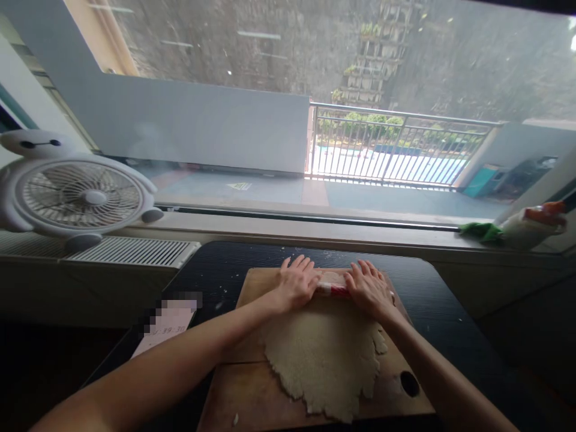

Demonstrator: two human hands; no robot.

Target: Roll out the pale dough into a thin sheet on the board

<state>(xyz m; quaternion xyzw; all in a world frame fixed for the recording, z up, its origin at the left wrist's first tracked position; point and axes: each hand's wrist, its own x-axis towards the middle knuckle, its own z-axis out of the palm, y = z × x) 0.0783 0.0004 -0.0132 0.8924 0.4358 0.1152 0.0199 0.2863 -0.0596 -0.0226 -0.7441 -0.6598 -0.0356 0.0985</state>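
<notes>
A sheet of rolled-out dough (324,354) with ragged edges lies on a wooden cutting board (243,390). Across its far end lies a white and red cylinder (333,290), of which only the middle part shows. My left hand (297,282) rests on the cylinder's left part, its fingers stretched forward. Over the right part lies my right hand (369,288), fingers also extended and slightly spread. Both palms cover the cylinder's ends, so its full length is hidden. Small torn flaps of dough stick out at the right edge, below my right hand.
The board lies on a black table (436,300) with white specks on it. A pink notepad or phone (168,324), partly blurred, lies at left. A white fan (85,195) stands by the window. On the sill at right are a green cloth (481,231) and a bottle (531,228).
</notes>
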